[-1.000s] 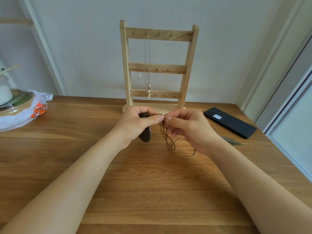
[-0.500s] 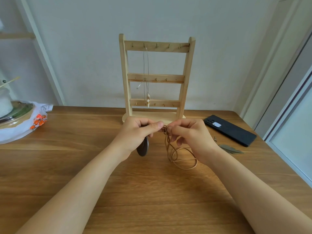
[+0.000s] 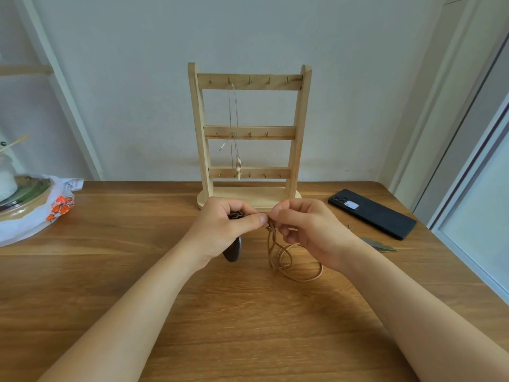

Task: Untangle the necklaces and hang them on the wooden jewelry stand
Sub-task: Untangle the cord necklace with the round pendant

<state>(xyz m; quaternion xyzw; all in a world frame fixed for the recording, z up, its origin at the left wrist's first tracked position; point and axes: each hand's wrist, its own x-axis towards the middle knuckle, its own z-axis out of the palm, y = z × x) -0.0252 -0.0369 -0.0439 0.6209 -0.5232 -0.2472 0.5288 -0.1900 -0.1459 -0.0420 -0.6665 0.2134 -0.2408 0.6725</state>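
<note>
A wooden jewelry stand (image 3: 298, 128) with three hook rails stands at the back of the table. A thin necklace with a pale pendant (image 3: 238, 166) hangs from a top-rail hook. Just in front of the stand, my left hand (image 3: 223, 230) grips a tangle of brown cord; a dark oval pendant (image 3: 232, 250) hangs below it. My right hand (image 3: 308, 230) pinches the tan cord necklace (image 3: 286, 257) where it meets the left thumb. The cord's loops trail down onto the table under my right hand.
A black phone (image 3: 371, 213) lies on the wooden table (image 3: 248, 312) at the right, with a grey leaf-shaped piece (image 3: 378, 244) near it. A plastic bag with a covered dish (image 3: 30, 205) sits at the left edge. A wall stands behind the stand.
The view has tilted up a little, so stand and hands sit lower in frame. Both hands keep their hold on the cord; the loops lie much as before.
</note>
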